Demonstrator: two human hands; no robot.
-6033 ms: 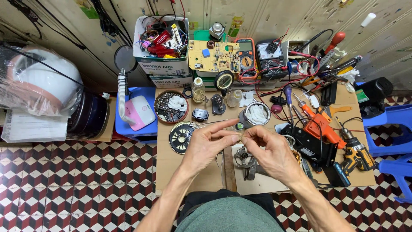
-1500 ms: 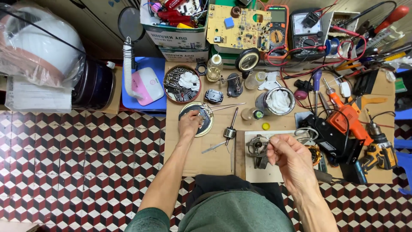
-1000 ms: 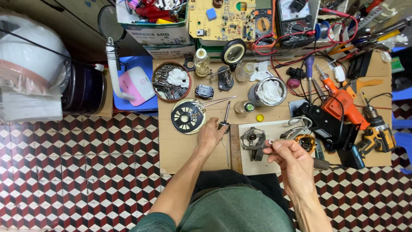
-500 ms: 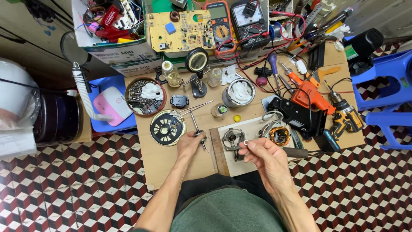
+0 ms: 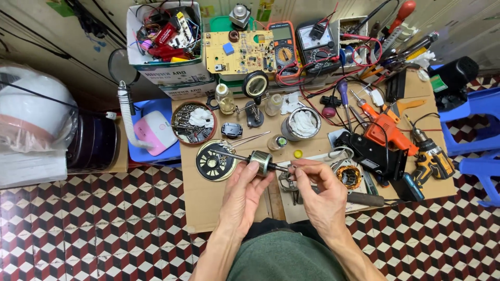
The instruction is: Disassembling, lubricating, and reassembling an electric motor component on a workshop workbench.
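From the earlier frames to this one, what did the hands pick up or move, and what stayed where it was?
The small metal motor rotor on its long thin shaft, earlier lying on the cardboard-covered bench, is now lifted: the left hand took its barrel and the right hand closed on the shaft end. The round black fan-like disc, orange drill and yellow circuit board stayed put.

Bare cardboard-covered surface (image 5: pixel 208 208) lies open below and to the left of the left hand (image 5: pixel 245 190), free to the near edge. Just beyond its fingers sits a round black fan rotor (image 5: pixel 214 161), with a tin of screws (image 5: pixel 194 122) behind. Right of the right hand (image 5: pixel 320 190), a copper-wound stator (image 5: pixel 349 176), black tool body (image 5: pixel 372 151) and cordless drill (image 5: pixel 429 156) crowd the way.
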